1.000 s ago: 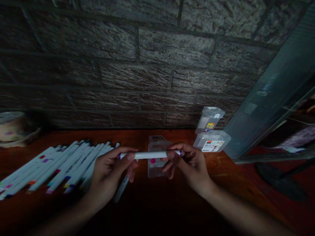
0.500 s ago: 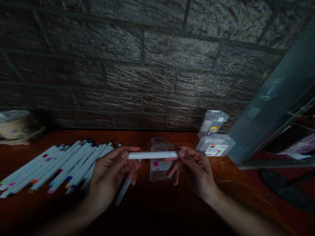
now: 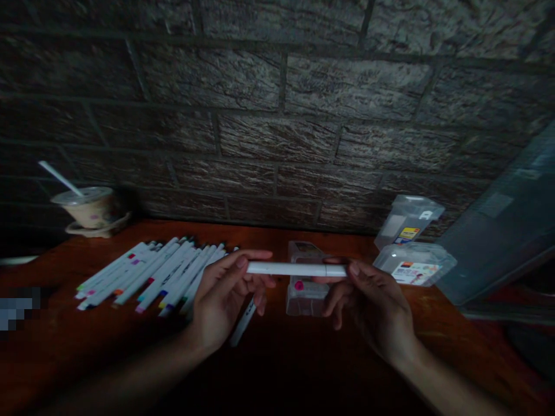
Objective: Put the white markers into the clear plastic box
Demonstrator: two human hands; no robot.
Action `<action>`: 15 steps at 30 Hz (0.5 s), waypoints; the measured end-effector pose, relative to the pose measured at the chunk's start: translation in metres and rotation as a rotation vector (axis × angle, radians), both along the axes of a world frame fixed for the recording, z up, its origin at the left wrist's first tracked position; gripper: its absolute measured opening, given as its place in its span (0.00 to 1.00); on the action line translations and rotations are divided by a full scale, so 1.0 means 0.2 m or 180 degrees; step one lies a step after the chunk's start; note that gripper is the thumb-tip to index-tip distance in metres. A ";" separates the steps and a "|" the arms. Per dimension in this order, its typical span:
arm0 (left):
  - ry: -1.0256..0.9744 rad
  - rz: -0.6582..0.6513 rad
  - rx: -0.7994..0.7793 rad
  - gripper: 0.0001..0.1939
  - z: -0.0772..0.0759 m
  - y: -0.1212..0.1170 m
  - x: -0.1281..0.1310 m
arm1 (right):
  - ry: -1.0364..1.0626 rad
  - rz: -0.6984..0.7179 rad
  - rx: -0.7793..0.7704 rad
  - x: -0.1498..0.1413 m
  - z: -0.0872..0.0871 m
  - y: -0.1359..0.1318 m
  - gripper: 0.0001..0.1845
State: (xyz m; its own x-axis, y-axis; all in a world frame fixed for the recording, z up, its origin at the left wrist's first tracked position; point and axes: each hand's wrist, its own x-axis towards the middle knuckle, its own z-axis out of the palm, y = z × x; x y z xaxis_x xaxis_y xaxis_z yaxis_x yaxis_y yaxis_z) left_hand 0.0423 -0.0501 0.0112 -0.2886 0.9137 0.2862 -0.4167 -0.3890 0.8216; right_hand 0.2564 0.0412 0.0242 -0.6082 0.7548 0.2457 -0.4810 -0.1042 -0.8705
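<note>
A white marker (image 3: 288, 269) lies level in the air between my two hands, one end in each. My left hand (image 3: 225, 294) pinches its left end between thumb and fingers. At the other end, my right hand (image 3: 379, 297) grips it the same way, and its coloured tips are hidden by my fingers. Below my left hand a single marker (image 3: 243, 326) rests on the table, partly covered by the fingers. Behind the held marker, a clear plastic case (image 3: 303, 303) lies on the table with a pink spot showing in it.
Several white markers (image 3: 147, 277) with coloured ends lie in a slanted row on the wooden table (image 3: 117, 341). At the back left stands a lidded cup (image 3: 89, 208) with a straw. Two clear plastic boxes, one tall (image 3: 407, 222) and one labelled (image 3: 416, 264), stand near the brick wall (image 3: 247, 136).
The view has swung left, bringing the whole cup into sight. The marker's purple ends, visible a second ago, are now covered by my fingers. Both hands keep hold of it.
</note>
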 end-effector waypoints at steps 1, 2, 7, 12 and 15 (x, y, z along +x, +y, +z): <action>0.0003 0.0017 -0.0005 0.16 0.00 0.00 0.00 | 0.0014 0.0006 -0.0018 0.00 0.00 0.00 0.12; 0.0010 0.0035 -0.0018 0.16 0.00 0.00 0.00 | 0.0025 0.0018 -0.0040 0.00 0.00 0.00 0.12; 0.0095 0.0089 -0.0113 0.15 0.02 0.00 -0.01 | 0.0083 0.0082 -0.0094 0.00 0.00 0.00 0.13; 0.0113 0.0017 -0.0050 0.15 0.01 0.00 -0.02 | 0.0172 0.0137 -0.0130 0.00 0.00 0.00 0.12; 0.0132 -0.0023 0.0009 0.15 0.00 0.00 -0.01 | 0.0134 0.0110 -0.0087 0.00 -0.01 0.00 0.13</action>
State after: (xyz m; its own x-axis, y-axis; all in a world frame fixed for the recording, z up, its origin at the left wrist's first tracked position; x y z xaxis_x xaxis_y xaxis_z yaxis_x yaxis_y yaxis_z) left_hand 0.0394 -0.0494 0.0115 -0.2698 0.9148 0.3005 -0.3851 -0.3885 0.8371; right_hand 0.2569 0.0414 0.0231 -0.6237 0.7402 0.2513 -0.5128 -0.1449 -0.8462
